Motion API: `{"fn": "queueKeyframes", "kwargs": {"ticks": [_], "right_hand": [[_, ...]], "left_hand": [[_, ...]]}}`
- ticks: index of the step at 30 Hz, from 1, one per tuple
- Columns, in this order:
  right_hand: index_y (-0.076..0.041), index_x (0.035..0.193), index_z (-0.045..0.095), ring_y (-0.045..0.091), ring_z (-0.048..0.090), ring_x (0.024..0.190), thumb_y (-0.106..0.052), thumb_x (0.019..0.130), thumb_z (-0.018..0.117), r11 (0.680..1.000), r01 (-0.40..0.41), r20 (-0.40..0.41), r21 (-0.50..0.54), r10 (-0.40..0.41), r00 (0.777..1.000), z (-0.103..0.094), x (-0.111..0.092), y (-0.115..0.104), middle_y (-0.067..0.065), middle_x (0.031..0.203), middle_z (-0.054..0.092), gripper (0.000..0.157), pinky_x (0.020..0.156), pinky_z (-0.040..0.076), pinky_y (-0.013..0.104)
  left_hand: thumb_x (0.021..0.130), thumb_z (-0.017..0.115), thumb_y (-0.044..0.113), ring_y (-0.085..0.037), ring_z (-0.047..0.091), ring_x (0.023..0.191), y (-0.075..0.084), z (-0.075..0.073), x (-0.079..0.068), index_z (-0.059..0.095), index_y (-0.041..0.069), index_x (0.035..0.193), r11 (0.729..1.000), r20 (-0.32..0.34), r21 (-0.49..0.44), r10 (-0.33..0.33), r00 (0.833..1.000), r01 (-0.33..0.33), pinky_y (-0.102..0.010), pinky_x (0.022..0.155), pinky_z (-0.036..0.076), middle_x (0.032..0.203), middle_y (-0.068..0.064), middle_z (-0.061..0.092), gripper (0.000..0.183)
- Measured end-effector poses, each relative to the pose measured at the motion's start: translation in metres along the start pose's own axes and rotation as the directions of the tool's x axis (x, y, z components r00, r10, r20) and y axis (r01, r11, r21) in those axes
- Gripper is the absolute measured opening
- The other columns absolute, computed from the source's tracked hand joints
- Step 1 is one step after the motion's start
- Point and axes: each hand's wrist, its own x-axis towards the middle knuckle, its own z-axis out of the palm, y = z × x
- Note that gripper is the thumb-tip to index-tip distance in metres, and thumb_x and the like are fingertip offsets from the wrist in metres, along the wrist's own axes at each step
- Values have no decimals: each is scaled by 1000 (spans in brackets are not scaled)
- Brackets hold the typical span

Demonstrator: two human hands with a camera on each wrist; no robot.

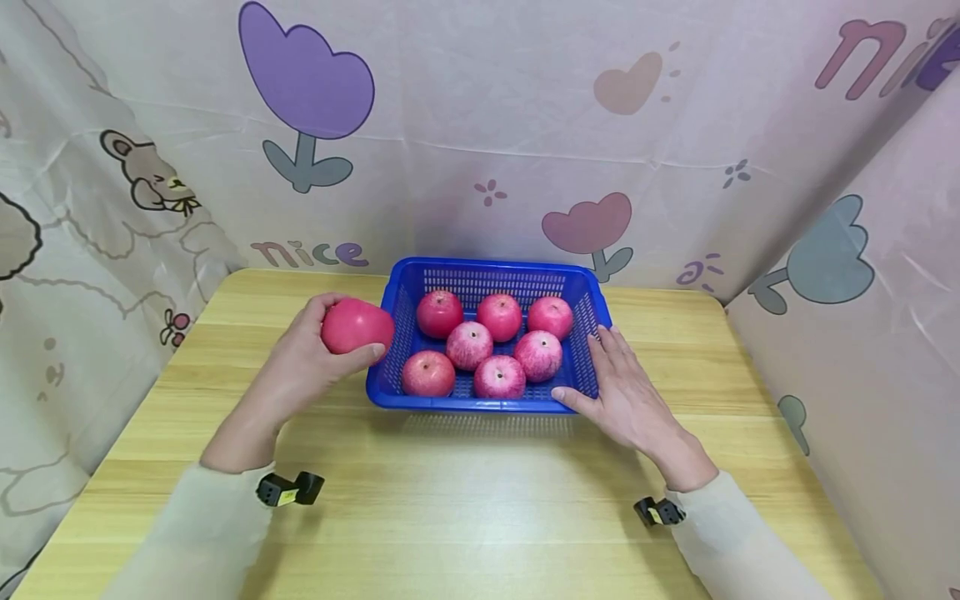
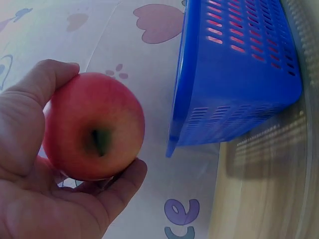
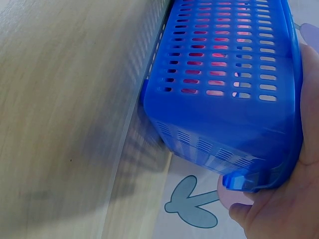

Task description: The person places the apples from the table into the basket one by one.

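Observation:
My left hand grips a red apple in the air by the left rim of a blue plastic basket. In the left wrist view thumb and fingers curl round the apple, its stem end facing the camera. Several red and pink-streaked apples sit spread over the basket's floor. At the basket's front right corner rests my right hand, fingers extended along the right rim and thumb across the front rim. The right wrist view shows the palm against the rim of the basket.
The basket stands on a light wooden table, towards its back edge. Behind and at both sides hangs a pale cloth printed with flowers, hearts and letters. Small black cameras sit on both wrists.

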Motion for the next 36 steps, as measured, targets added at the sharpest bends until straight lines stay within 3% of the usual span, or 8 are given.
{"fn": "queueKeyframes", "kwargs": {"ticks": [7, 14, 20, 27, 32, 36], "right_hand": [[2, 167, 17, 41, 2, 164, -76, 95, 56, 1000, 1, 9, 1, -1, 1000, 1, 0, 0, 23, 176, 8, 113, 132, 12, 60], [1, 167, 16, 40, 2, 164, -76, 95, 55, 1000, 2, 7, 0, -2, 1000, 1, 1, -1, 23, 176, 7, 113, 132, 11, 60], [3, 167, 17, 42, 2, 164, -75, 96, 55, 1000, 8, 0, -1, -8, 1000, 0, 1, -1, 24, 176, 8, 112, 132, 12, 61], [4, 166, 19, 42, 3, 164, -73, 97, 56, 1000, 6, -6, -5, -6, 1000, 0, 0, -1, 24, 176, 9, 110, 132, 12, 60], [4, 166, 19, 42, 3, 164, -74, 97, 55, 1000, 3, 0, -6, -3, 1000, 0, 0, 0, 24, 176, 9, 111, 132, 12, 60], [3, 167, 18, 42, 3, 164, -76, 97, 54, 1000, 2, 0, -7, -2, 1000, 0, 0, 0, 24, 176, 8, 111, 131, 12, 61]], "left_hand": [[88, 84, 47, -45, 54, 131, 6, 10, 4, 25, 7, 157, 1000, 30, -6, 7, 1000, -6, -58, 97, 60, 150, -24, 47, 99], [88, 85, 39, -44, 54, 132, 17, 25, 13, 25, 6, 161, 998, 49, 12, 62, 997, -62, -61, 98, 59, 153, -22, 44, 100], [85, 86, 35, -41, 57, 128, 35, 45, 19, 32, 7, 155, 993, 64, 34, 113, 992, -115, -59, 96, 60, 148, -18, 44, 93], [80, 90, 40, -32, 62, 122, 66, 73, 34, 40, 11, 148, 968, 135, 90, 220, 966, -233, -53, 94, 62, 140, -10, 53, 89], [80, 89, 44, -27, 60, 121, 83, 90, 49, 41, 14, 150, 944, 209, 173, 244, 947, -281, -51, 95, 61, 136, -7, 57, 90], [81, 88, 43, -27, 57, 127, 94, 101, 58, 40, 16, 156, 927, 260, 203, 260, 930, -316, -53, 99, 59, 145, -7, 54, 93]]}}
